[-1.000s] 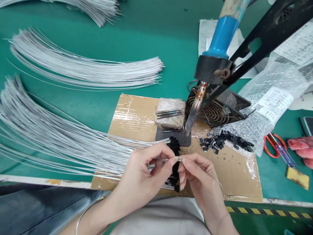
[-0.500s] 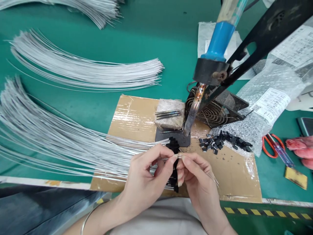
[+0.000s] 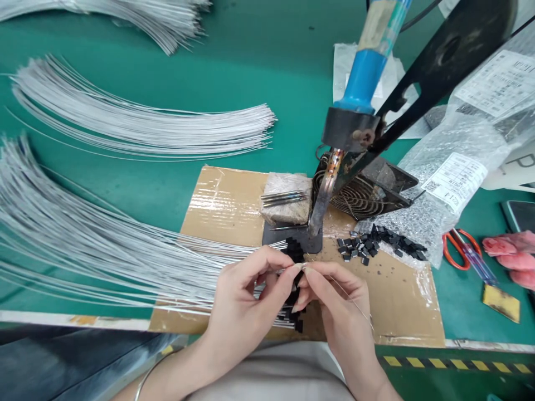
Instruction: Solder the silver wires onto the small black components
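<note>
My left hand (image 3: pixel 251 295) pinches a thin grey wire near the front centre, its fingertips meeting those of my right hand (image 3: pixel 340 301). The right fingers are closed on a thin wire strand, which trails across that hand. What lies exactly between the fingertips is too small to make out. Beneath and behind both hands is a row of black connectors (image 3: pixel 296 250) on the ends of a large bundle of grey wires (image 3: pixel 104 239). Both hands are over a brown cardboard sheet (image 3: pixel 401 312).
A soldering iron (image 3: pixel 359 83) on a black arm points down beside a sponge block (image 3: pixel 286 206) and a fan (image 3: pixel 363 195). Loose black connectors (image 3: pixel 361 245), red-handled scissors (image 3: pixel 453 256) and bubble wrap (image 3: pixel 443 150) lie to the right. Another wire bundle (image 3: pixel 146 128) lies behind.
The whole view has shifted slightly. My right fingers have curled closer to my left fingertips, and the two hands' tips stay together.
</note>
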The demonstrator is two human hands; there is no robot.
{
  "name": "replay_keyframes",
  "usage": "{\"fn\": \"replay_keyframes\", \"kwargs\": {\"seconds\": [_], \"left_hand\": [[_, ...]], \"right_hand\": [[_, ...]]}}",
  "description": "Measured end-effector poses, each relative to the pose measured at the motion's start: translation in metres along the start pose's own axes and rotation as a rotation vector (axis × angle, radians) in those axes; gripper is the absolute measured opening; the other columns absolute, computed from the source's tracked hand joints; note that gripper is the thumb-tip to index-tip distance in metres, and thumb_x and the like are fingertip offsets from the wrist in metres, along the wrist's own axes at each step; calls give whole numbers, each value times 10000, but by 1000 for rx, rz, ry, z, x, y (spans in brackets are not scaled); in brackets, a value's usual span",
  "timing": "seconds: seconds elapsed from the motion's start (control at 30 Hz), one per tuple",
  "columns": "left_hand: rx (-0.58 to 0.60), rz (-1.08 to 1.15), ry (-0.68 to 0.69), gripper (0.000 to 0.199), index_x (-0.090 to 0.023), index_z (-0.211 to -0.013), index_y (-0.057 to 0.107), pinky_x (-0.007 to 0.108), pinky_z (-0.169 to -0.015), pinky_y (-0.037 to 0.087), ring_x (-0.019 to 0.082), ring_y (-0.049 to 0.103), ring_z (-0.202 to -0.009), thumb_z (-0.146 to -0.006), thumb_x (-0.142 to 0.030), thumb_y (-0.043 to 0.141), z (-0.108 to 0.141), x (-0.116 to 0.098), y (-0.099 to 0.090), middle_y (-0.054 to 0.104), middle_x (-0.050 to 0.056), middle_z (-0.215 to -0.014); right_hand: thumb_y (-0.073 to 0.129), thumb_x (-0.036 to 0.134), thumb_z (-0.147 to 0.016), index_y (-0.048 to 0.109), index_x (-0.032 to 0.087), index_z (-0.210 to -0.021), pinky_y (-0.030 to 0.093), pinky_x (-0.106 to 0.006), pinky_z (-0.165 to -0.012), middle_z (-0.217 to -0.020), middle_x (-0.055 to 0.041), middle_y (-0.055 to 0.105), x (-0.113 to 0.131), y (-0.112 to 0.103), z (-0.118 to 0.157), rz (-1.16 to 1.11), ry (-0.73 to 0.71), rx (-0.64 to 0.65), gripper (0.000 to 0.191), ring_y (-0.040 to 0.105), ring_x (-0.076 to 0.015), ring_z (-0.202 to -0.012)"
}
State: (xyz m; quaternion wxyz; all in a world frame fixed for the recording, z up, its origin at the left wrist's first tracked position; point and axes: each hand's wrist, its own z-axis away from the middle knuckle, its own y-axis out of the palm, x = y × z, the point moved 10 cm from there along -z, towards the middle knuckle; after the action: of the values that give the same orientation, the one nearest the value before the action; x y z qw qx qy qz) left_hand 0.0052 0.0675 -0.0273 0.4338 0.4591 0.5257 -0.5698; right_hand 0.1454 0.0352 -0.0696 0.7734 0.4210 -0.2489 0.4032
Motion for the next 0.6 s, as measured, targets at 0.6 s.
{"fn": "replay_keyframes", "kwargs": {"seconds": [0.6], "left_hand": [[45, -154, 107, 142, -193, -801, 651, 164, -477, 419, 65, 498, -493, -909, -102, 650, 0, -22, 1, 615, -54, -618]], "right_hand": [[860, 321, -825, 825, 211, -778, 589, -188, -514, -657, 16, 741, -3, -4, -3, 21, 28, 83, 125, 677, -94, -484]]}}
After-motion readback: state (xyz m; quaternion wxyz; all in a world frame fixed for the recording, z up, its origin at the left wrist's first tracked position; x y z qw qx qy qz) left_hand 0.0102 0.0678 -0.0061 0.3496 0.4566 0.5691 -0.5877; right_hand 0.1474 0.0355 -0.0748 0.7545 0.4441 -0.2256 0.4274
